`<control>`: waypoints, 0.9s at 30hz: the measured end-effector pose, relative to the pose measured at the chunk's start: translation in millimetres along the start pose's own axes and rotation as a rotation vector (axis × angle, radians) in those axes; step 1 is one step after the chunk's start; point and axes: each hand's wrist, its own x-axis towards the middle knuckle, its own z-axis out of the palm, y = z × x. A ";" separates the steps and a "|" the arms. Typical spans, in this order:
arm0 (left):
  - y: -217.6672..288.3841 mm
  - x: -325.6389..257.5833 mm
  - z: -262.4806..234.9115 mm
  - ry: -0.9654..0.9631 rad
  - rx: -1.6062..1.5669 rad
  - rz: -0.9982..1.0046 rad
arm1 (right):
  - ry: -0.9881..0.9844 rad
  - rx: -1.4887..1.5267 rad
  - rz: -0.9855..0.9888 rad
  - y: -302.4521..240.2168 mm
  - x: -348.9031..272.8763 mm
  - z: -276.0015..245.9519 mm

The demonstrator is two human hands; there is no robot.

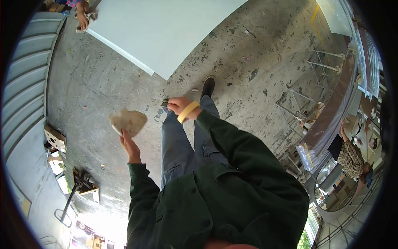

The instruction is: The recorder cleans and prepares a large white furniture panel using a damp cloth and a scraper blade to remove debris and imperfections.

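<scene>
My left hand point(130, 146) is closed on the lower edge of a crumpled beige cloth point(128, 120), held up over the floor to the left of my legs. My right hand point(179, 105) is in front of my thighs with its fingers curled in; whatever may be inside them is hidden. Around my right wrist sits a pale yellow ring, like a roll of masking tape point(189, 112). Beyond my feet lies a large white panel point(161, 33), its nearest corner pointing toward me. Neither hand touches it.
At the panel's far left corner, another person's hand point(83, 20) presses a cloth. Metal stands point(292, 106) and a plastic-wrapped brown panel point(327, 116) are on the right, near a person in a checked shirt point(351, 157). A hand truck point(74, 193) stands at lower left.
</scene>
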 end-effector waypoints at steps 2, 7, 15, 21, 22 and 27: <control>21.7 23.5 47.9 -0.122 0.072 0.142 | -0.057 0.179 0.189 -2.0 -26.8 -19.6; 47.0 61.8 253.4 -0.418 1.007 1.113 | 0.164 0.450 0.351 27.7 -86.8 -80.4; 60.7 45.1 371.6 -0.447 1.105 1.101 | 0.517 0.504 0.510 52.1 -135.1 -186.5; -56.9 14.0 114.0 -0.230 0.908 0.415 | 0.450 0.589 0.454 40.0 -107.4 -169.3; -83.4 12.9 53.1 -0.079 0.905 0.292 | 0.408 0.631 0.443 28.5 -94.9 -156.7; -68.9 39.4 -15.1 0.250 0.043 -0.084 | 0.398 0.887 0.400 -16.4 -78.6 -133.8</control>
